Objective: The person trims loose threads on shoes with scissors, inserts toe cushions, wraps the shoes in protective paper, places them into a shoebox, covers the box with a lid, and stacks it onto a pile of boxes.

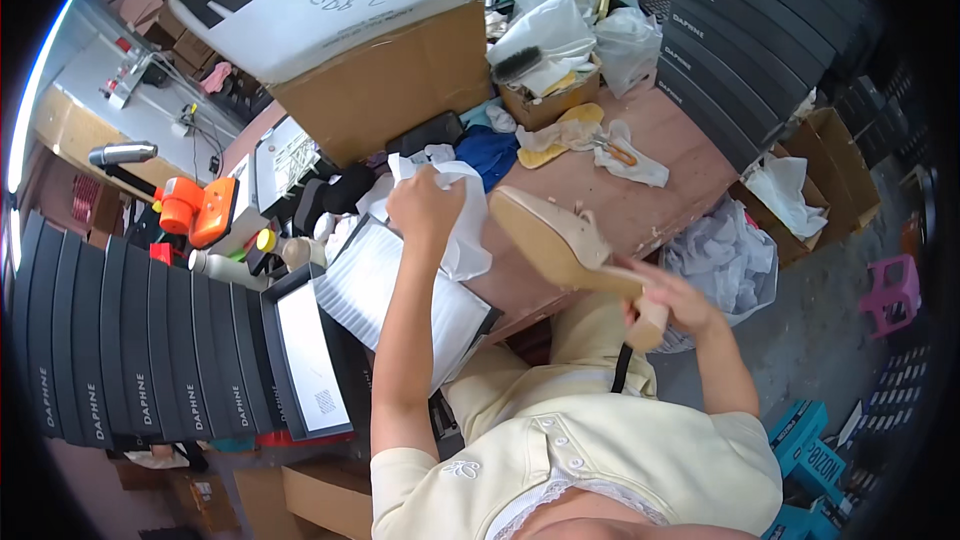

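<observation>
The right hand is closed around the block heel of a beige high-heeled shoe, its grip pinching the heel while the sole faces up and the toe points toward the middle of the bench. The left hand is lifted above the bench, its grip bunched on a crumpled sheet of white tissue paper just beside the toe of the shoe. Under the left forearm lies an open shoe box lined with white paper, hanging over the near edge of the bench, and beside it its dark lid with a white inside stands tilted. The bare reddish bench top is open only in a strip between the shoe and the far clutter; its right edge drops to a grey floor where there is room to move. Stacks of dark flat boxes with pale lettering on their ends wall in the left side, and a like stack rises at the far right. A big brown carton with a white sign in bold black letters on top blocks the far left of the bench. A small open carton holds a brush and white wrapping. Teal boxes lie on the floor at lower right, and a pink stool stands farther out.
</observation>
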A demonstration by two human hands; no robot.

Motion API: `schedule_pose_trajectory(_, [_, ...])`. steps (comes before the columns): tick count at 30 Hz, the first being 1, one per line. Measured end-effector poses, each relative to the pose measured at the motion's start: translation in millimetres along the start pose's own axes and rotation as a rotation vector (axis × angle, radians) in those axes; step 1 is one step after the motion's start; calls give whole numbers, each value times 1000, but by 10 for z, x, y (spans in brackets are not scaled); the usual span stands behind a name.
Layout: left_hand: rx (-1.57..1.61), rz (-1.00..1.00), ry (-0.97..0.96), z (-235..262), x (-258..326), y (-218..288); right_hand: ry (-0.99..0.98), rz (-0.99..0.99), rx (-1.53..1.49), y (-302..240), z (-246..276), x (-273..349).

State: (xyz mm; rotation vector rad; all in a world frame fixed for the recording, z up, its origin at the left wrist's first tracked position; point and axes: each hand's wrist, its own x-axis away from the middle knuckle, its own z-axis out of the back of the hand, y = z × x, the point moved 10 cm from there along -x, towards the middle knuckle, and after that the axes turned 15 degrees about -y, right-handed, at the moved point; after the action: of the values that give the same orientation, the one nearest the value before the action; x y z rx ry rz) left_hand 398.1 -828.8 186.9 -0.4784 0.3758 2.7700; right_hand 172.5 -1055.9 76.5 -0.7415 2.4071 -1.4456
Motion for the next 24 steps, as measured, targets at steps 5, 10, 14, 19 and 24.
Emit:
schedule_pose_trajectory(5, [380, -91, -424, -419, -67, 183, 105, -76, -309, 380, -436, -12])
schedule_pose_trajectory(10, [289, -311, -266, -108, 498, 767, 292, -42, 677, 34, -536, -264])
schedule_pose_trajectory(14, [369, -201, -335, -80, 645, 738, 225, -367, 1681, -82, -619, -585])
schedule_pose_trajectory(19, [602, -672, -235, 153, 1335, 1201, 292, -37, -27, 620, 68, -766])
schedule_pose_trajectory(24, [866, -471, -180, 198, 1776, 1026, 394, 144, -343, 580, -158, -1083])
